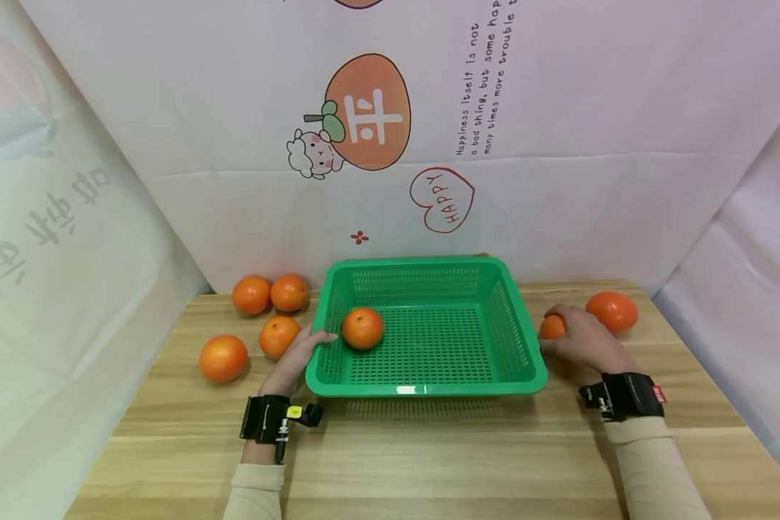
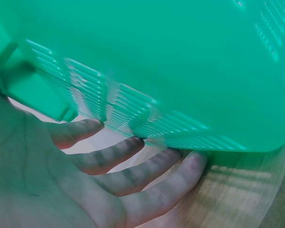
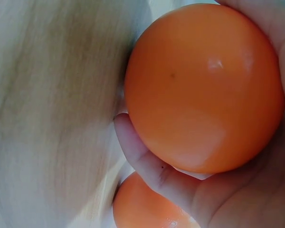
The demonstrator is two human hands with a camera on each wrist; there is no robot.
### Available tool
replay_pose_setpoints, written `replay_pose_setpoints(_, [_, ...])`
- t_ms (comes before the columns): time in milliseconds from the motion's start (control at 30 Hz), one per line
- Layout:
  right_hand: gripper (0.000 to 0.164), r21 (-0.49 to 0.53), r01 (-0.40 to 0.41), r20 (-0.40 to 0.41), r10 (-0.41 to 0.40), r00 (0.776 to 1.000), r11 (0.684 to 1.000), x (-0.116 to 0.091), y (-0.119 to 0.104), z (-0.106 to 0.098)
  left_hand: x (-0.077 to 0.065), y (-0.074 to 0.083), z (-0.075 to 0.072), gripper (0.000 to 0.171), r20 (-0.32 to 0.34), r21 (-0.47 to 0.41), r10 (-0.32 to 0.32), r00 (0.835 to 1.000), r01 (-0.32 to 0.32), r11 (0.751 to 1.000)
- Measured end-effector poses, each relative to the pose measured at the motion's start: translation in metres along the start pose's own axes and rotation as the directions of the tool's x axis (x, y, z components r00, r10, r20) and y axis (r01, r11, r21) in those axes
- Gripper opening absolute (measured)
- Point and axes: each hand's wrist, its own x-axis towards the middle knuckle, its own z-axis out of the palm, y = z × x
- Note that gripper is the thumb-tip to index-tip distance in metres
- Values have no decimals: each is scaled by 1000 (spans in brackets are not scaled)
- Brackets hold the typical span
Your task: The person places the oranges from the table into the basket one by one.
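A green plastic basket (image 1: 422,388) with slotted sides stands on the wooden table, and one orange (image 1: 362,328) lies inside it at the left. My left hand (image 1: 297,359) grips the basket's left side, thumb over the rim. In the left wrist view its fingers (image 2: 133,178) press against the slotted outer wall. To the right of the basket, my right hand (image 1: 585,336) holds another orange (image 3: 204,90), its fingers curled round the smooth fruit close over the table. Just beyond that hand lies a larger-looking, redder round fruit (image 1: 612,312).
Several oranges lie left of the basket: one orange (image 1: 279,337) close to my left hand, another orange (image 1: 224,359) farther left, and two at the back. A white printed cloth (image 1: 234,217) hangs behind the table (image 1: 455,462), with white cloth at both sides.
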Motion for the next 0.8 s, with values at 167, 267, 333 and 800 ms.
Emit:
replay_pose_setpoints(167, [62,2,1,-7,-1,1000,1000,-1,1,-1,1,0,0,74,-15,18,-11,1000,11,1000])
replay_pose_setpoints(267, [61,0,-2,-9,2,1000,1000,-2,2,-1,1,-1,0,74,-26,19,-17,1000,17,1000])
replay_pose_setpoints(333, [61,-4,-4,-11,4,1000,1000,-2,2,0,1,-1,0,73,-24,15,-16,1000,17,1000])
replay_pose_setpoints(800, [54,-26,32,-22,-33,999,999,-5,-4,-3,1,-2,-2,74,-5,19,-10,1000,10,1000])
